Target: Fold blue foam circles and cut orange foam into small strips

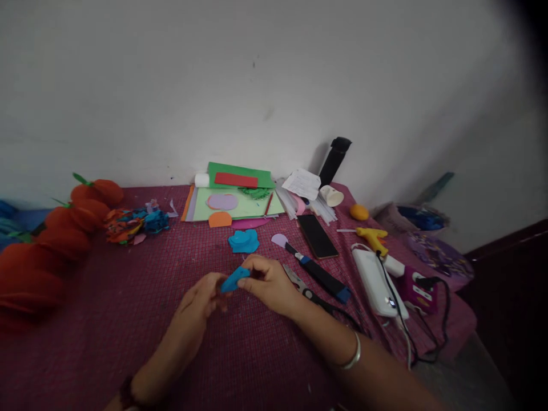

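Both my hands meet over the middle of the red checked tablecloth (128,297). Between them is a small blue paper piece (234,279). My right hand (269,283) pinches its upper end with fingers closed. My left hand (201,299) grips its lower end with curled fingers. A larger crumpled blue paper shape (244,241) lies on the cloth just beyond my hands. Scissors (302,283) lie beside my right wrist, partly hidden by it.
Orange paper pumpkins (72,220) line the left edge, next to a heap of coloured scraps (132,224). Coloured paper sheets (233,197) lie by the wall. To the right are a craft knife (319,274), phone (317,236), yellow glue gun (371,237), white power bank (377,279), black bottle (334,160).
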Motion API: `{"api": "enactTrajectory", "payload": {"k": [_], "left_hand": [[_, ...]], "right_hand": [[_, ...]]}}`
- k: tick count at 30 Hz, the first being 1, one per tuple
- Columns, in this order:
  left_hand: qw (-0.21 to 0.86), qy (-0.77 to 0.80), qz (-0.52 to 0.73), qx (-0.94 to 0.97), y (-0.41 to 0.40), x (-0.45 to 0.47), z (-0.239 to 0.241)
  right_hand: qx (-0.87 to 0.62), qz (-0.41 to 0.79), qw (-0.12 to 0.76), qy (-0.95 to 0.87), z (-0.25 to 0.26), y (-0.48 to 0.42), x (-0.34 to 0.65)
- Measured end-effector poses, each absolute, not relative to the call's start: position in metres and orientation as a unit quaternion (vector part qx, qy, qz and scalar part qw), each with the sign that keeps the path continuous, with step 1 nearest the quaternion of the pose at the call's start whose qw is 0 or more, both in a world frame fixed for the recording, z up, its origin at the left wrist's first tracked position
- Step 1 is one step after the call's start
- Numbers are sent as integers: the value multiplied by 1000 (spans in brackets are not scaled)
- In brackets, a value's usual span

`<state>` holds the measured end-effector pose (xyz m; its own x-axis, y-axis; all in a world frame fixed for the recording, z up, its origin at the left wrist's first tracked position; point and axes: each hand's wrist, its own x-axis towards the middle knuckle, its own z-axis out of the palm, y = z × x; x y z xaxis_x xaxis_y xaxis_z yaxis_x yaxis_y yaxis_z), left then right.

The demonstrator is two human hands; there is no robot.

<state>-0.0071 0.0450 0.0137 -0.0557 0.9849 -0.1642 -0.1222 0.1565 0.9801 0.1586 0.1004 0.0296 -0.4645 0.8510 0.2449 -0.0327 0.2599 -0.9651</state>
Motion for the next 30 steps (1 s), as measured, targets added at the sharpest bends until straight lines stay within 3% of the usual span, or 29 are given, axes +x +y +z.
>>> {"api": "enactTrajectory", "payload": {"k": [7, 11, 20, 30], "left_hand": [[300, 490, 521, 631, 37, -6, 23], [215, 459, 535, 676, 32, -2, 28], [156, 417, 537, 716, 23, 3, 38], [123, 378, 529, 749, 22, 4, 39]], "right_hand": [[-284, 717, 418, -480, 24, 103, 159], [-278, 787, 374, -403, 22, 100, 160], [-214, 840, 302, -396, 20, 98, 161], [-114, 752, 340, -553, 20, 101, 167]]}}
